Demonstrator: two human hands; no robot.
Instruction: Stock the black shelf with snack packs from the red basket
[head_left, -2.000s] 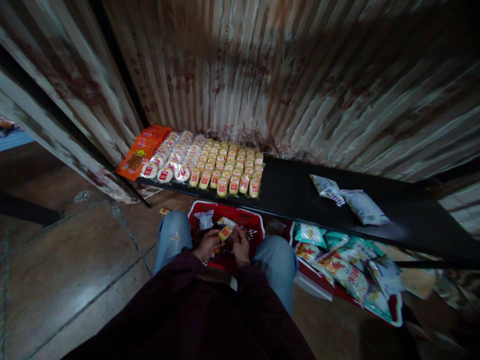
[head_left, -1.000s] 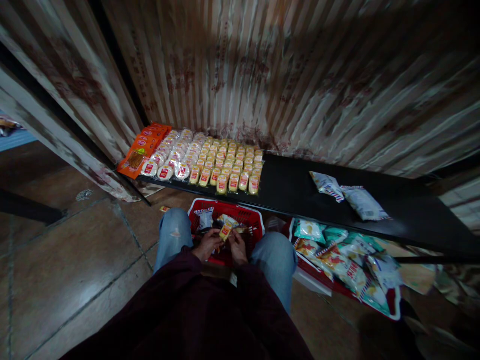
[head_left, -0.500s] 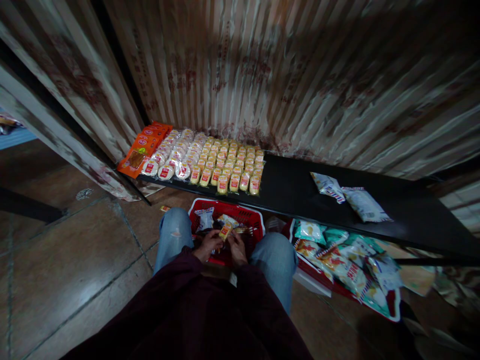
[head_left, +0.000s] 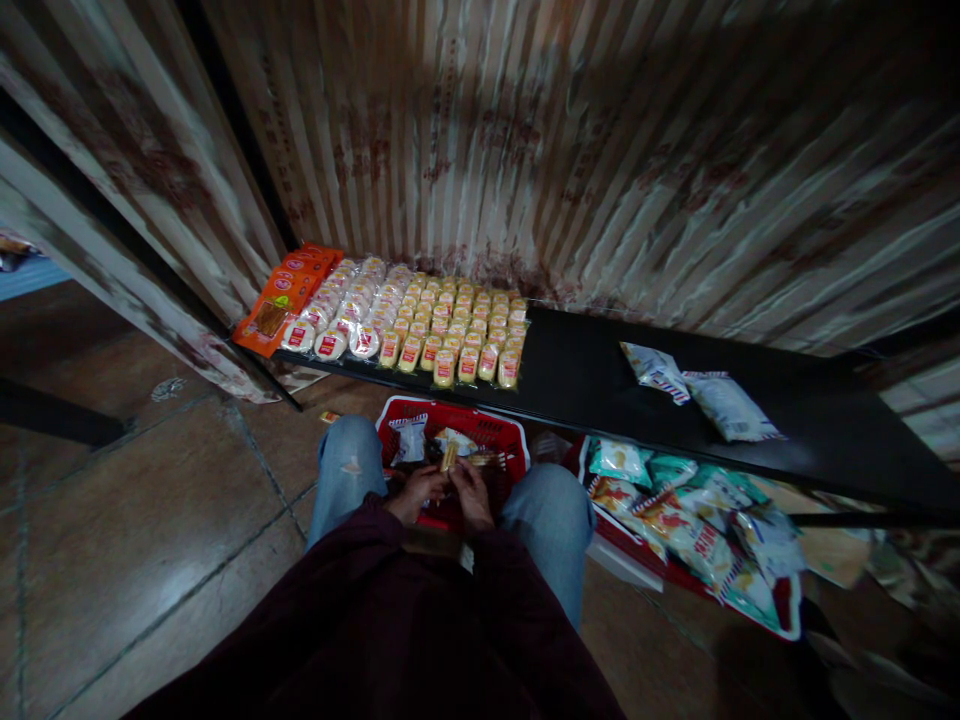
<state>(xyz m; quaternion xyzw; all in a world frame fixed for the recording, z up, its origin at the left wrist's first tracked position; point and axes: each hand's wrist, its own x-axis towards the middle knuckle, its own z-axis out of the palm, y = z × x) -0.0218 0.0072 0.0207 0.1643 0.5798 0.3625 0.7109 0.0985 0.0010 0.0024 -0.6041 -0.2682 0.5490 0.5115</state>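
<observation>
Between my knees, my left hand (head_left: 421,490) and my right hand (head_left: 472,492) come together over a red basket (head_left: 517,447). Their fingers close on a small yellow wrapped cake (head_left: 448,458), turned so that a narrow side shows. Beneath the hands, the basket holds a white snack bag (head_left: 410,440) and other packs partly hidden. Ahead on a black shelf (head_left: 577,365) stand rows of yellow wrapped cakes (head_left: 442,368), with round white wrapped cakes (head_left: 330,344) to their left.
Orange packets (head_left: 289,290) lie at the shelf's left end, two white-and-blue bags (head_left: 727,405) on its right part. A second red basket (head_left: 789,610) full of snack bags sits below right. A small packet (head_left: 328,416) lies on the floor by my left knee. A striped curtain (head_left: 450,130) hangs behind.
The yellow cake has turned in my fingers, from its red-labelled face to a narrow side. Both hands stay over the basket.
</observation>
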